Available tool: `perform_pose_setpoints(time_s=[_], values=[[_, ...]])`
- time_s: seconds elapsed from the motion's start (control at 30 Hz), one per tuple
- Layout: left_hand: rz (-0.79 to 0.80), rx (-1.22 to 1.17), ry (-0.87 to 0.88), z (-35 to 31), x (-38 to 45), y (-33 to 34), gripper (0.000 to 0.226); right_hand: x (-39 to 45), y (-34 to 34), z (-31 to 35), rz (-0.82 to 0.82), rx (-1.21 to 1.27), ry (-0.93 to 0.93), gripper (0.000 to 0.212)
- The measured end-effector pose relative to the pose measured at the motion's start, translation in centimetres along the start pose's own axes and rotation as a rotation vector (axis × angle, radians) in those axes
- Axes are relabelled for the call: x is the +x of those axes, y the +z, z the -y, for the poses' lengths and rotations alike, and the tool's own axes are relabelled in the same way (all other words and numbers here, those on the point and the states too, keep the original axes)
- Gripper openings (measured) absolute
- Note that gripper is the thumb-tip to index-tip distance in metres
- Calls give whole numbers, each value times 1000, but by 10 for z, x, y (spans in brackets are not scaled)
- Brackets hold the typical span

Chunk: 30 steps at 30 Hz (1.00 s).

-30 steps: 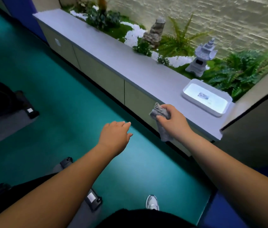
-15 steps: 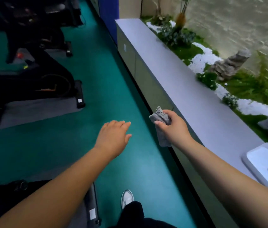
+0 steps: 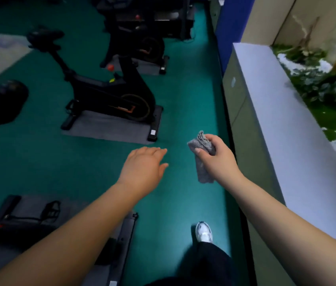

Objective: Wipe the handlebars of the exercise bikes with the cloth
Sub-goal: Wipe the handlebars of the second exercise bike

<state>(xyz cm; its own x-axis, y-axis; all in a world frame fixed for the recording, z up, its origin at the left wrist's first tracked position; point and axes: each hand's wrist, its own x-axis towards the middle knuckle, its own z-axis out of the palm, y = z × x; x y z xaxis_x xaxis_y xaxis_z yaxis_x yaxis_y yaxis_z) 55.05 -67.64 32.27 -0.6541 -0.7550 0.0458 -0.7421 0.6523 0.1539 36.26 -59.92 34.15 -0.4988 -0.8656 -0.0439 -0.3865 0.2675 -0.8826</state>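
The right hand (image 3: pixel 217 156) gripped the cloth (image 3: pixel 202 159); the left hand (image 3: pixel 142 169), fingers straight and empty, was nearer the bike (image 3: pixel 109 93) ahead-left.

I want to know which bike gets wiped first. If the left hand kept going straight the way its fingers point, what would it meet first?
Probably the nearest upright exercise bike. The open left hand points up the green floor toward the bike's mat; nothing shows between them, though depth is unclear.
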Motion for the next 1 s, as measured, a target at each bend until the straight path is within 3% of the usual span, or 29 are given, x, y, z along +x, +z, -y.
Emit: perform_pose_setpoints(time_s=[0.4,0.73,1.0], values=[[-96,-28,-475,33,105,4,44,199,39,38,418,-48,-279,27],[-87,9,-828,118,102,6,44,272,163,87,753,-59,-399,27],[-157,30,-986,195,124,-9,42,313,244,128,925,-59,-492,28]])
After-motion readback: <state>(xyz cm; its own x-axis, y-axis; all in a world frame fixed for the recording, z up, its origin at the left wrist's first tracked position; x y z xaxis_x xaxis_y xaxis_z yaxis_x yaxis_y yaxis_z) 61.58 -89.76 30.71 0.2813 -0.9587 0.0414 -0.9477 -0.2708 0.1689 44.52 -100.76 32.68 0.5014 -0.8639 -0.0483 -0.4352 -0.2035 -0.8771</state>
